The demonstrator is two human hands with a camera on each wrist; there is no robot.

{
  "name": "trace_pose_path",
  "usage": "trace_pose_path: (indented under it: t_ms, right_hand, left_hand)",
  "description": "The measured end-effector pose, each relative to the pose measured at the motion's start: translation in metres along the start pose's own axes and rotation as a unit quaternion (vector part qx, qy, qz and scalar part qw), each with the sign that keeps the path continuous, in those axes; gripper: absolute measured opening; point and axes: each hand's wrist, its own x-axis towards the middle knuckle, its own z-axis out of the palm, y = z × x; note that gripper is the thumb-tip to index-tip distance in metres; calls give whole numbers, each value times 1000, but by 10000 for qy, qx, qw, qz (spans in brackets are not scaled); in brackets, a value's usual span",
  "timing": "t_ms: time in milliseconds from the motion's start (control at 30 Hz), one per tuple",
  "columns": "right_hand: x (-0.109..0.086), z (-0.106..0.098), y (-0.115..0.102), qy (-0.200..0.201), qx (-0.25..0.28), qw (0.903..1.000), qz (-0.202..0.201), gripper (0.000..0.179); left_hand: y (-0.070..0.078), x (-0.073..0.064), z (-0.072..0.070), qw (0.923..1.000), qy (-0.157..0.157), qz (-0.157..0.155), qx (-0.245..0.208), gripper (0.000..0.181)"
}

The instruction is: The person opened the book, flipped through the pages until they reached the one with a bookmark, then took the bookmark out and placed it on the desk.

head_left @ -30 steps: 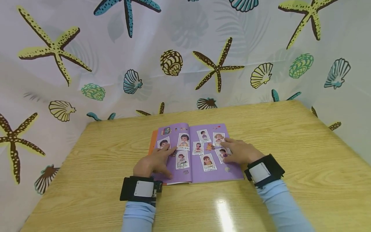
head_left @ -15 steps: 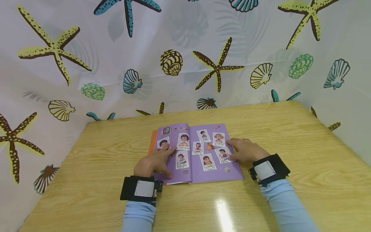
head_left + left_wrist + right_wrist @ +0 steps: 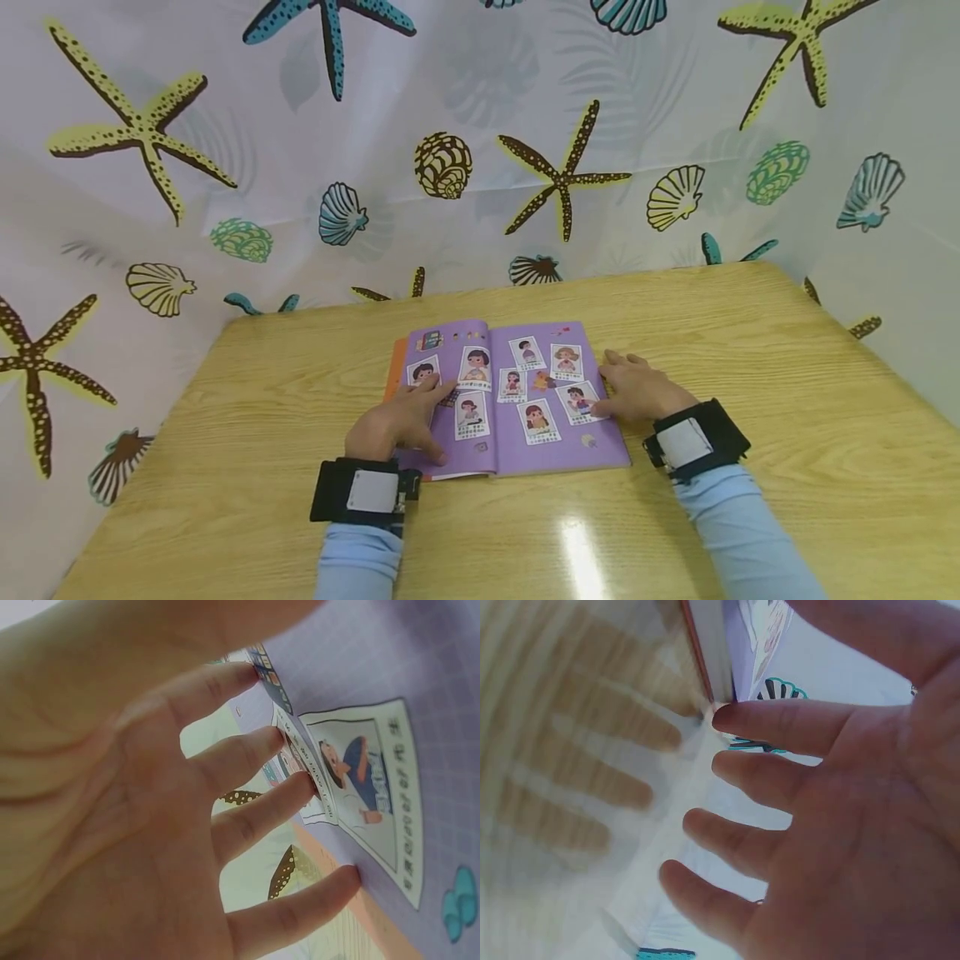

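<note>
The left hand [image 3: 397, 417], as my head camera shows it, lies over the left page of an open book [image 3: 497, 450], which rests on the wooden table [image 3: 465, 533] between the two hands. In my left wrist view its fingers are extended and well apart, their tips against the page; nothing is pinched.

The right hand [image 3: 641, 390] sits at the book's right margin, fingers also extended and separated, gripping nothing. Its thumb overlaps the edge of the right page; I cannot tell whether it presses there. In my right wrist view the index fingertip is close to a corner of the book, but contact is uncertain.

Partly concealed: the left hand covers a portion of the lower left page, including most of one printed portrait. An orange strip [image 3: 393, 371] shows beyond the left page; I cannot make out whether it is cover or another leaf. Captions beneath the portraits are too small for me to read from the head camera. My right wrist view reduces the book to a narrow wedge cut by the upper border, above blurred wood grain. The blue left sleeve [image 3: 358, 558] and right sleeve [image 3: 738, 517] run off the lower border, below black wristbands [image 3: 363, 492].
</note>
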Motion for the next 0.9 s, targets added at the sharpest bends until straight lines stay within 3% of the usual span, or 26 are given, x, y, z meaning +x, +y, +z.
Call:
trace_pose_path:
  t_ms: [167,333,433,633,767,900]
  right_hand:
    - [0,-4,-5,547,-359,9975,-275,56]
    - [2,-7,-4,1415,530,9862,-682,18]
    - [3,-7,-4,1705,833,9780,-860,6]
    - [3,-5,-4,1840,897,9741,-958,9]
    - [2,-4,-7,1780,1677,9619,-1225,29]
    - [5,0,-13,1393,2488,9463,-1524,40]
  left_hand:
    - [-1,-1,0,10000,21,20,-3,107]
    - [-1,-2,0,10000,54,31,-6,107]
    - [-1,-2,0,10000,64,40,-4,107]
    - [-2,-2,0,10000,54,16,-9,107]
    - [-1,-3,0,10000,44,-4,-3,107]
    - [-2,-2,0,10000,40,-7,7,107]
